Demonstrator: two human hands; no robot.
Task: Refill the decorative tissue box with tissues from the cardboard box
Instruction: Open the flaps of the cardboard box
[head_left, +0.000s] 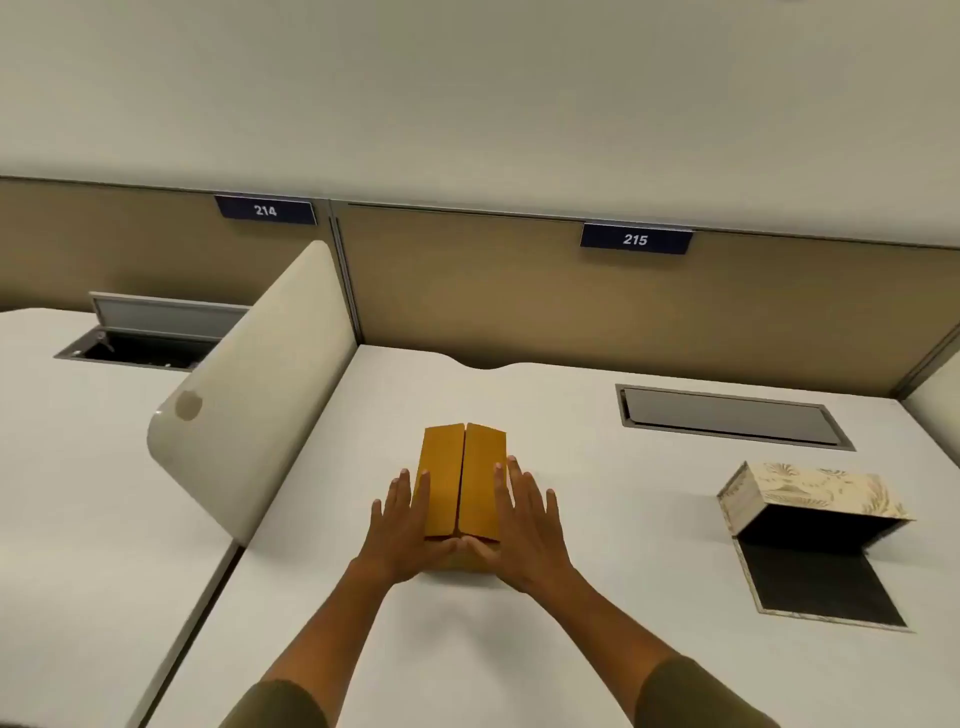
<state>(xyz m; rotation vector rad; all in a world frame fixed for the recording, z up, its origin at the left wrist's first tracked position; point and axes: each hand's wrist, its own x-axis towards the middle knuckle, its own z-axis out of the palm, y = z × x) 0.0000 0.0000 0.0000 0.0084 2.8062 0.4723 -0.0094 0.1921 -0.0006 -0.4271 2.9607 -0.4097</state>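
A yellow-brown cardboard box stands in the middle of the white desk, its two top flaps folded shut along a centre seam. My left hand lies flat against its left side, fingers spread, thumb at the near edge of the flaps. My right hand does the same on the right side, thumbs almost touching. The decorative tissue box, cream with a leaf pattern, lies on its side at the right, its hinged bottom flap open on the desk and a dark empty inside showing. No tissues are visible.
A curved cream divider separates this desk from the left one. A closed grey cable hatch is set in the desk behind the tissue box; an open hatch is on the left desk. Tan partition panels with labels 214 and 215 stand behind.
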